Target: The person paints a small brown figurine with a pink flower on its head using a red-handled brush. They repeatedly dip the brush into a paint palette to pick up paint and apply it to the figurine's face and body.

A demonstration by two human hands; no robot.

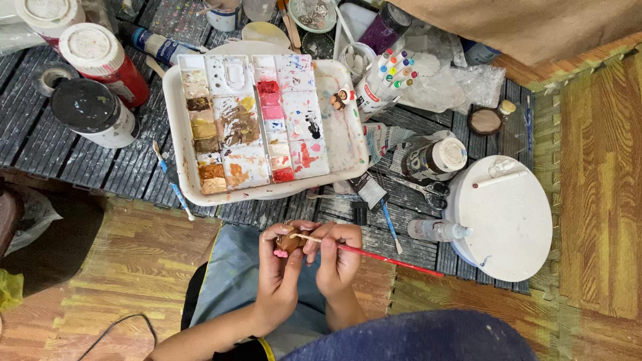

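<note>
From my head camera I look down on a dark slatted mat (80, 154) spattered with paint, laid over a wood-patterned floor (595, 180). My left hand (279, 271) is closed round a small brown figurine (288, 241) with pink bits at its lower edge, held just above my lap. My right hand (338, 257) pinches a red-handled paintbrush (374, 255), its tip touching the figurine, its handle slanting out to the right over the mat's near edge. Both hands sit just in front of that edge, with bare floor to the left and right.

Just beyond my hands lies a white paint palette tray (175, 134), its wells filled with browns, reds and pinks. A blue brush (172, 180) leans at its left corner. Jars (93, 110) with black and white lids stand to the left. To the right a round white turntable (508, 220) crowds the mat, with a small bottle (438, 230) and a cup of markers (384, 80) near it.
</note>
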